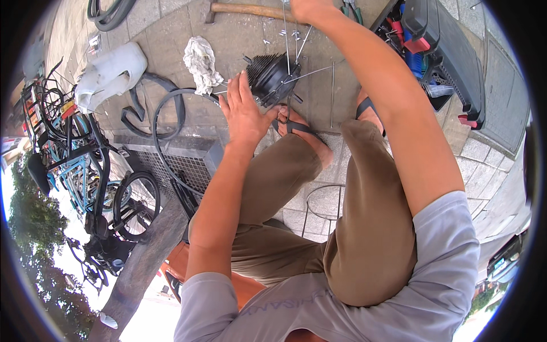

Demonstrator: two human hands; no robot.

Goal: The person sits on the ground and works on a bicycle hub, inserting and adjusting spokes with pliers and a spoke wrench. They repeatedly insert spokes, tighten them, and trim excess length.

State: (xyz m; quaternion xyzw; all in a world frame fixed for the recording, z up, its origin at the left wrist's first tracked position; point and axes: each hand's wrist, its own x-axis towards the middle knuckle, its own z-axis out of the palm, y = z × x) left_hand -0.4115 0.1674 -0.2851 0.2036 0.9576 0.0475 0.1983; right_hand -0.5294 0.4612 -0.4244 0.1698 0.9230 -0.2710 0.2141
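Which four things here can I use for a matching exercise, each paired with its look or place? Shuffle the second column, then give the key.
Things
1. Hub
2. Rag
3. Hammer
4. Toolbox

Look or place
A. White and crumpled
B. Open, at the upper right
C. Black and finned, beside the left hand
D. Wooden-handled, near the top edge

Right pairs: 1-C, 2-A, 3-D, 4-B
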